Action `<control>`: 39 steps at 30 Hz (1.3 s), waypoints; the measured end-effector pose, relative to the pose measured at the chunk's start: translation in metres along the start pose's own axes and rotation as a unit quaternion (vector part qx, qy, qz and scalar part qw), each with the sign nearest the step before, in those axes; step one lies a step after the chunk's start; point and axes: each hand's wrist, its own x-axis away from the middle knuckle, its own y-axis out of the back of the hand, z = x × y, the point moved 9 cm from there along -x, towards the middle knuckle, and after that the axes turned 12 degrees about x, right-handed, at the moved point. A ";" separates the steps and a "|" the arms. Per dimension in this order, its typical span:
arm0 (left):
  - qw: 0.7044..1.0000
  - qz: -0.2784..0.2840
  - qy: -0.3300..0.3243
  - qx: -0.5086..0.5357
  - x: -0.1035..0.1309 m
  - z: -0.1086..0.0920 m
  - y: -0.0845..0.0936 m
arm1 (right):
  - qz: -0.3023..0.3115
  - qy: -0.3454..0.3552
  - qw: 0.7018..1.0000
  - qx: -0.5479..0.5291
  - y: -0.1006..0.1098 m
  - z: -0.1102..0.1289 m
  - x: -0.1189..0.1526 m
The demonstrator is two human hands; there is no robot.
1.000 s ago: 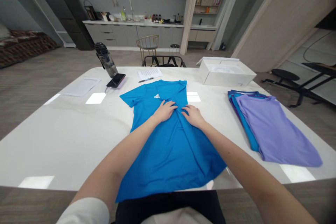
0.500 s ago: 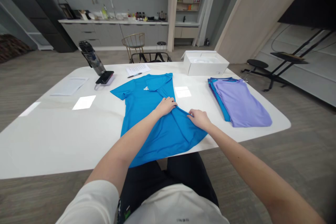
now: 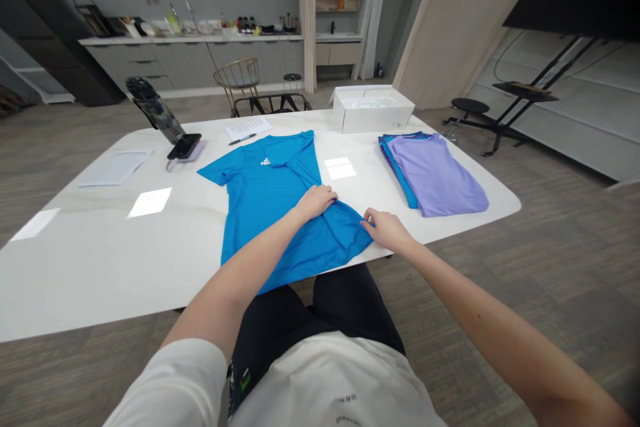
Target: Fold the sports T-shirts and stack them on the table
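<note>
- The blue T-shirt [image 3: 263,197] lies on the white table [image 3: 125,267] in front of the person, collar away from the body, hem at the near edge; a short sleeve spreads to the left, and slanting folds cross the right side.
- The left hand [image 3: 317,202] lies palm down on the shirt's right side, knuckles raised, fingers bent and reaching towards the right over a fold; whether they pinch cloth or only press it cannot be told.
- The right hand [image 3: 389,229] is turned inward at the lower right corner of the shirt, thumb and forefinger brought together on the cloth's edge, the other fingers curled.
- The left forearm [image 3: 250,263] slants forward and rightward above the shirt; the right forearm [image 3: 475,300] comes in from the lower right, stretched wide of the body.
- Right of the shirt, well apart from it, lie folded clothes [image 3: 440,180], lilac uppermost; behind them stands a white box [image 3: 370,117].
- Beyond the collar lie a pen [image 3: 243,139] and a printed sheet [image 3: 247,127].
</note>
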 end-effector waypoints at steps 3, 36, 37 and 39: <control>0.999 -0.036 0.001 0.035 0.006 -0.002 0.024 | -0.024 0.048 0.993 -0.104 0.028 0.026 0.009; 0.990 -0.020 -0.032 0.138 0.173 -0.080 0.021 | 0.141 0.212 0.963 -0.088 -0.018 0.097 0.018; 0.990 -0.021 -0.031 0.135 0.173 -0.080 0.020 | 0.143 0.210 0.964 -0.080 -0.020 0.096 0.016; 0.991 -0.014 -0.033 0.127 0.173 -0.083 0.017 | 0.170 0.221 0.958 -0.073 -0.026 0.096 0.015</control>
